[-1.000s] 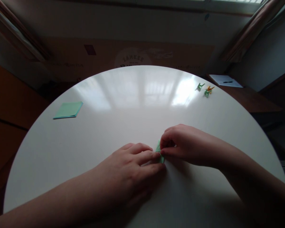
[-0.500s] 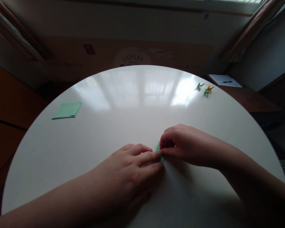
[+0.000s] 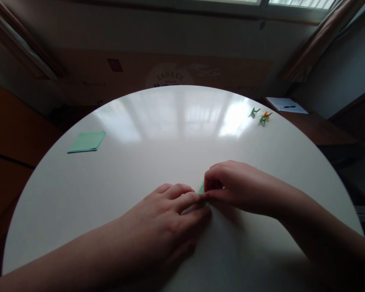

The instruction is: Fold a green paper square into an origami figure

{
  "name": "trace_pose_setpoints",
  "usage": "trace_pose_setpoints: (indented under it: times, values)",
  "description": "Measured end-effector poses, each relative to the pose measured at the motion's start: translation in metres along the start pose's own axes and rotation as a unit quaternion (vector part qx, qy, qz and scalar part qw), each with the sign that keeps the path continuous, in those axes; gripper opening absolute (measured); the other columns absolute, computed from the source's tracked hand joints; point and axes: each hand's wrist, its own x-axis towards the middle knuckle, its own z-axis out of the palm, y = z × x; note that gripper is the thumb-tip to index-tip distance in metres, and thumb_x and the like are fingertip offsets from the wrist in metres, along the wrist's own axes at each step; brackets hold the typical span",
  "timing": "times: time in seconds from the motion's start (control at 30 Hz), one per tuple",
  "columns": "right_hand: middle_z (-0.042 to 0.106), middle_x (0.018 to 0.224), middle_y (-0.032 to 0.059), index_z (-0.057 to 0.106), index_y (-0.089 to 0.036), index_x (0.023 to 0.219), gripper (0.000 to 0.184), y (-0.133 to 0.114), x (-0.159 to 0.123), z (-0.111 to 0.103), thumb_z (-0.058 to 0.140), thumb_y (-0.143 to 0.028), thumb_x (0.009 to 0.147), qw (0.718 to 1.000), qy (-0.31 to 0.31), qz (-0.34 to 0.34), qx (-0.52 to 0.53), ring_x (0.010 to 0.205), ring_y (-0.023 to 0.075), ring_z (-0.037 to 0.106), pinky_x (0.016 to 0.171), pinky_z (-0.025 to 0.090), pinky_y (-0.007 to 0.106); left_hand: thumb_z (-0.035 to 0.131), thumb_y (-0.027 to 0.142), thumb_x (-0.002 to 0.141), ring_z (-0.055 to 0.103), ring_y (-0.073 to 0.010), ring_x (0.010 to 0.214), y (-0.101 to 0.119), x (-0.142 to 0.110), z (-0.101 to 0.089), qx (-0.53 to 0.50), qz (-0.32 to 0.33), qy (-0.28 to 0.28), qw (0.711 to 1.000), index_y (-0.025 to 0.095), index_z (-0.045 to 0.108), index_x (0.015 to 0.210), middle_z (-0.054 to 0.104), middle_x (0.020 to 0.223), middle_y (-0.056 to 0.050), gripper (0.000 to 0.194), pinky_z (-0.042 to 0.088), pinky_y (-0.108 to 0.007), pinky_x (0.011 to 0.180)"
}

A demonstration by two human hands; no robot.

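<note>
A small folded piece of light green paper (image 3: 201, 188) lies on the table between my fingertips, mostly covered by them. My left hand (image 3: 170, 215) rests palm down, its fingers pressing the paper from the left. From the right, my right hand (image 3: 237, 186) pinches the paper's edge with thumb and curled fingers. The fingertips of both hands meet there, so the paper's exact folds are hidden.
The white round table (image 3: 134, 170) carries a stack of green and blue square paper (image 3: 87, 140) at the left. Toward the far right edge sit small folded paper figures, green (image 3: 254, 112) and orange (image 3: 267, 116). A sheet with a pen (image 3: 287, 105) lies on a brown surface beyond.
Both hands stay nearly in place on the green paper. Slightly less of the paper shows between the fingers. The whole view has shifted a little.
</note>
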Motion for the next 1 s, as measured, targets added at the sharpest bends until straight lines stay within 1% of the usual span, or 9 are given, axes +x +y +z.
trace_pose_setpoints:
  times: [0.17, 0.27, 0.37, 0.57, 0.67, 0.8, 0.9, 1.0]
  values:
    - [0.068, 0.071, -0.0006, 0.066, -0.022, 0.072, 0.019, 0.004, -0.001, -0.001, 0.073, -0.039, 0.077, 0.999, 0.021, 0.037, -0.015, 0.061, 0.0143, 0.055, 0.05, 0.032, 0.025, 0.059, 0.034, 0.092, 0.052, -0.0316, 0.123, 0.002, 0.0, 0.002, 0.014, -0.003, -0.008, 1.0, 0.025, 0.054, 0.137, 0.059, 0.138, -0.006, 0.046, 0.037, -0.045, 0.104]
    - [0.067, 0.072, -0.0015, 0.066, -0.021, 0.075, 0.016, 0.01, -0.003, -0.003, 0.072, -0.036, 0.078, 1.0, 0.002, 0.02, 0.018, 0.062, 0.0133, 0.055, 0.051, 0.034, 0.024, 0.057, 0.036, 0.094, 0.051, -0.0307, 0.124, 0.003, -0.002, 0.004, 0.017, -0.008, -0.012, 1.0, 0.027, 0.053, 0.138, 0.058, 0.139, -0.005, 0.045, 0.037, -0.045, 0.105]
    - [0.066, 0.07, -0.0026, 0.066, -0.021, 0.074, 0.013, 0.013, -0.004, -0.004, 0.07, -0.033, 0.079, 0.999, -0.013, 0.016, 0.038, 0.062, 0.0129, 0.055, 0.051, 0.036, 0.024, 0.055, 0.037, 0.095, 0.05, -0.0302, 0.126, 0.004, -0.005, 0.006, 0.02, -0.012, -0.018, 1.0, 0.028, 0.052, 0.139, 0.056, 0.142, -0.004, 0.045, 0.035, -0.046, 0.107]
    - [0.066, 0.067, -0.003, 0.066, -0.021, 0.072, 0.012, 0.012, -0.003, -0.002, 0.07, -0.032, 0.077, 0.999, -0.007, 0.018, 0.042, 0.06, 0.0125, 0.054, 0.049, 0.035, 0.024, 0.055, 0.038, 0.094, 0.05, -0.031, 0.13, 0.006, -0.005, 0.005, 0.032, -0.019, -0.011, 0.999, 0.028, 0.053, 0.139, 0.053, 0.148, -0.005, 0.046, 0.038, -0.046, 0.107]
    - [0.066, 0.068, -0.0023, 0.067, -0.021, 0.072, 0.011, 0.011, -0.002, -0.002, 0.069, -0.031, 0.077, 0.999, -0.005, 0.024, 0.042, 0.059, 0.0126, 0.054, 0.049, 0.035, 0.024, 0.053, 0.039, 0.096, 0.048, -0.0299, 0.134, 0.006, -0.005, 0.004, 0.031, -0.018, -0.025, 0.999, 0.03, 0.051, 0.142, 0.049, 0.152, -0.002, 0.047, 0.036, -0.045, 0.11]
    - [0.066, 0.067, -0.002, 0.067, -0.021, 0.071, 0.01, 0.011, -0.004, -0.003, 0.068, -0.028, 0.078, 0.999, -0.002, 0.025, 0.04, 0.059, 0.0125, 0.054, 0.049, 0.035, 0.023, 0.054, 0.039, 0.095, 0.049, -0.0285, 0.133, 0.006, -0.006, 0.002, 0.025, -0.023, -0.029, 0.999, 0.032, 0.052, 0.141, 0.051, 0.151, 0.001, 0.047, 0.036, -0.045, 0.11]
    - [0.066, 0.067, -0.0025, 0.066, -0.021, 0.071, 0.011, 0.01, -0.008, -0.004, 0.066, -0.028, 0.08, 0.999, 0.002, 0.023, 0.032, 0.058, 0.0121, 0.055, 0.049, 0.035, 0.023, 0.054, 0.039, 0.095, 0.05, -0.0286, 0.131, 0.008, -0.006, 0.002, 0.03, -0.025, -0.022, 0.999, 0.031, 0.052, 0.141, 0.052, 0.15, 0.001, 0.047, 0.037, -0.045, 0.108]
    - [0.065, 0.063, -0.0032, 0.065, -0.022, 0.069, 0.015, 0.005, -0.011, -0.004, 0.067, -0.031, 0.08, 0.999, 0.009, 0.025, 0.018, 0.055, 0.0115, 0.052, 0.047, 0.033, 0.023, 0.056, 0.044, 0.094, 0.05, -0.0305, 0.13, 0.011, -0.005, 0.002, 0.033, -0.037, -0.02, 0.999, 0.026, 0.052, 0.142, 0.054, 0.148, -0.003, 0.052, 0.038, -0.045, 0.107]
